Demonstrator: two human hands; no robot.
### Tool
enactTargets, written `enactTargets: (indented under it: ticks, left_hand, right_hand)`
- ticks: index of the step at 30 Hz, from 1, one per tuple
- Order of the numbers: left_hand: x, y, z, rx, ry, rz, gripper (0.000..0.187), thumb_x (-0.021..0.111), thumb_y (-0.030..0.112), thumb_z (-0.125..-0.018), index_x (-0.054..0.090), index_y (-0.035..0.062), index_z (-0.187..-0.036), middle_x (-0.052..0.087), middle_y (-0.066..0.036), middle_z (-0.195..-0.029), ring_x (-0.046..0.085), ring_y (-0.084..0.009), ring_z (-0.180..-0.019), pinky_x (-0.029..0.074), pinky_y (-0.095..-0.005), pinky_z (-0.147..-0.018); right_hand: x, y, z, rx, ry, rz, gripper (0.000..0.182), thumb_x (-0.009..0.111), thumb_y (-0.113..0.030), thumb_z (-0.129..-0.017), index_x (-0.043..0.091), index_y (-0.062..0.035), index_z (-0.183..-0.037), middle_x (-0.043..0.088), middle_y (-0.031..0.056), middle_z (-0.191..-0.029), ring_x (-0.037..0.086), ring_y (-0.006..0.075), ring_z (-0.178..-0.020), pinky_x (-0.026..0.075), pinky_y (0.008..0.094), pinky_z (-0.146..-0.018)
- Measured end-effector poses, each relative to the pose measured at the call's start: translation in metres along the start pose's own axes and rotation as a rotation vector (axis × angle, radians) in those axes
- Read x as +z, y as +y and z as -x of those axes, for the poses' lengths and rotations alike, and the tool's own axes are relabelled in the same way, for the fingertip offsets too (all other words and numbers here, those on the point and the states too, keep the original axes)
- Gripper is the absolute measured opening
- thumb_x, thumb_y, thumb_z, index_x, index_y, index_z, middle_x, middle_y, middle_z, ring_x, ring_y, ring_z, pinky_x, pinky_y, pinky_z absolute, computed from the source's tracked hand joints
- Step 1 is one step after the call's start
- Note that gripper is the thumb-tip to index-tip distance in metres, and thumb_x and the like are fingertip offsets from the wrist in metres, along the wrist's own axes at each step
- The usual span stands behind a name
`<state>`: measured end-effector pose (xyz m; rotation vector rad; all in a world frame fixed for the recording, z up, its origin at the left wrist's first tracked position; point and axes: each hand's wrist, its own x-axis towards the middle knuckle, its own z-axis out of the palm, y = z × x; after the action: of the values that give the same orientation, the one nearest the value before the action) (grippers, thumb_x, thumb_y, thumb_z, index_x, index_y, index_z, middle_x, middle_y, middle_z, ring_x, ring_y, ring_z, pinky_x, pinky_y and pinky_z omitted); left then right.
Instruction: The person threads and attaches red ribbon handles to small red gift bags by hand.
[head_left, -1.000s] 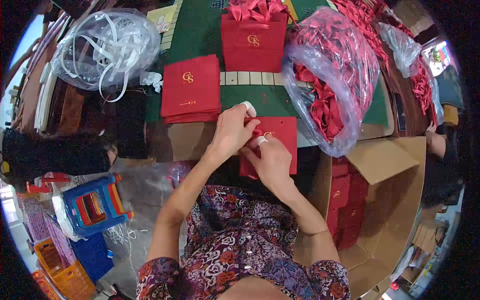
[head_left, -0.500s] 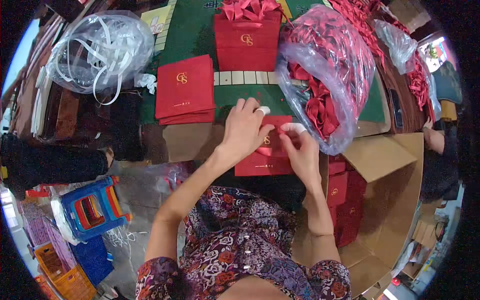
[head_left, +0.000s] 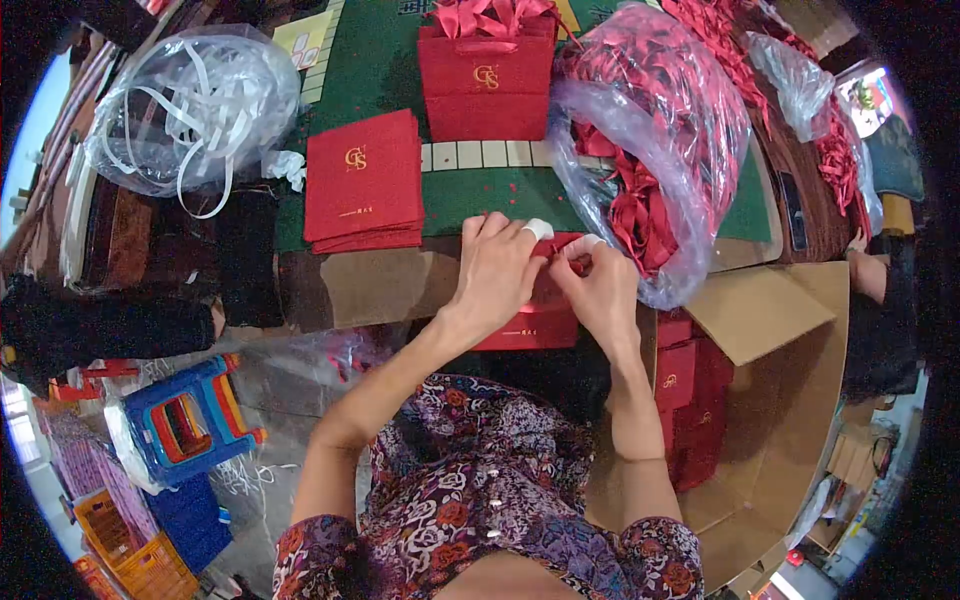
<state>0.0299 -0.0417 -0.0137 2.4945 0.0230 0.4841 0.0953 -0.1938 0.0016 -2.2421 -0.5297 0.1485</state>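
A red paper bag [head_left: 535,328] with small gold lettering lies at the table's front edge, its upper part covered by both hands. My left hand [head_left: 498,262] is closed at the bag's top edge, with a white wrap on one finger. My right hand [head_left: 598,280] pinches at the same edge, close to the left fingertips, also with a white-wrapped finger. Whatever is between the fingertips is red and too small to make out. Behind stand a red bag [head_left: 485,90] topped with red ribbons and, to its left, a stack of flat red bags [head_left: 364,180].
A clear plastic bag of red ribbons [head_left: 680,130] lies at the right of the green table. White straps fill another clear bag [head_left: 190,110] at left. An open cardboard box [head_left: 780,420] holding red bags is at lower right. Coloured stools [head_left: 190,420] stand at lower left.
Both hands have come closer together at the bag's top edge. The bag's front is tilted differently, and its gold logo is now hidden. The view has shifted slightly.
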Motion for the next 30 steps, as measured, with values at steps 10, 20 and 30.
enactTargets:
  ticks: [10, 20, 30]
  left_hand:
    - [0.003, 0.009, 0.009, 0.088, 0.106, -0.121, 0.020, 0.066, 0.012, -0.084, 0.068, 0.0086, -0.104, 0.066, -0.007, -0.093, 0.058, -0.0267, -0.094, 0.037, -0.0438, -0.091]
    - [-0.015, -0.008, 0.009, -0.107, -0.018, 0.141, 0.021, 0.074, 0.010, -0.078, 0.065, 0.0106, -0.097, 0.066, -0.007, -0.089, 0.059, -0.0275, -0.091, 0.036, -0.0413, -0.090]
    - [-0.015, -0.005, 0.017, 0.223, 0.027, -0.136, 0.011, 0.065, 0.009, -0.079, 0.067, 0.0062, -0.090, 0.066, -0.006, -0.089, 0.056, -0.0259, -0.091, 0.036, -0.0431, -0.089]
  right_hand:
    - [-0.007, -0.006, -0.010, -0.018, -0.072, 0.034, 0.017, 0.073, -0.016, -0.079, 0.072, -0.0003, -0.084, 0.069, 0.0139, -0.070, 0.068, 0.0230, -0.063, 0.052, 0.0344, -0.061]
    - [-0.012, -0.012, -0.010, -0.064, -0.015, -0.146, 0.015, 0.072, -0.011, -0.089, 0.072, 0.0006, -0.098, 0.072, 0.0090, -0.086, 0.066, 0.0120, -0.073, 0.052, 0.0266, -0.068]
    - [-0.023, 0.008, -0.064, -0.095, -0.717, -0.138, 0.019, 0.074, -0.015, -0.083, 0.075, 0.0028, -0.090, 0.072, 0.0067, -0.078, 0.063, 0.0102, -0.073, 0.051, 0.0292, -0.069]
